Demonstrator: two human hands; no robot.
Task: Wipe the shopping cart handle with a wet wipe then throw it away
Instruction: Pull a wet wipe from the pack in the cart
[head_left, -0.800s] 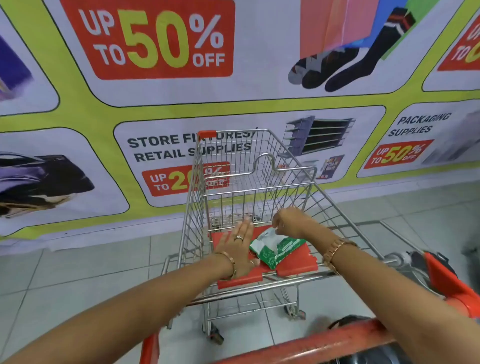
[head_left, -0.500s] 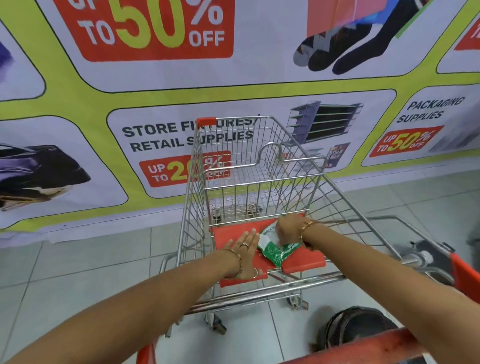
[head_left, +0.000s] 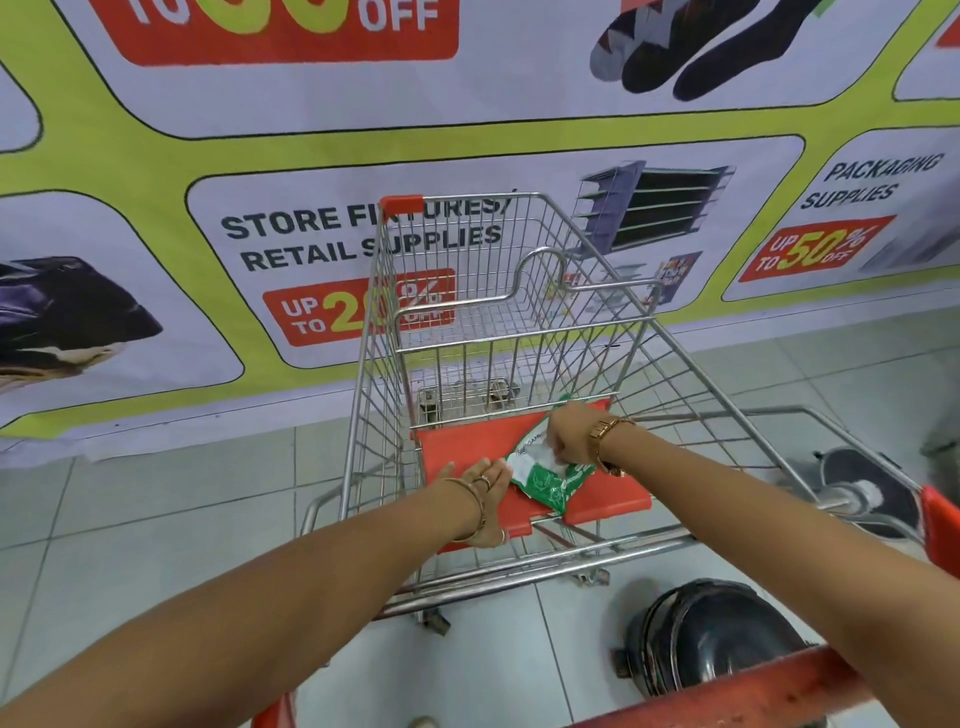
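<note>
The wipe pack (head_left: 545, 475) lay on the cart's red seat flap (head_left: 467, 441), its long axis diagonal. The right hand (head_left: 569, 436) sat directly over it, apparently pinching a white wipe (head_left: 540, 457) at the opening. The left hand (head_left: 485, 483), fingers flat and open, touched the pack's left edge.

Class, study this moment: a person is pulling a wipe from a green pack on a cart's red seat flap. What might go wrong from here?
1. The left hand touches only the edge of the wipe pack, so the pack may lift or slide on the red seat flap when the right hand pulls.
2. The white wipe looks bunched at the opening; it could tear or drag out extra wipes.
</note>
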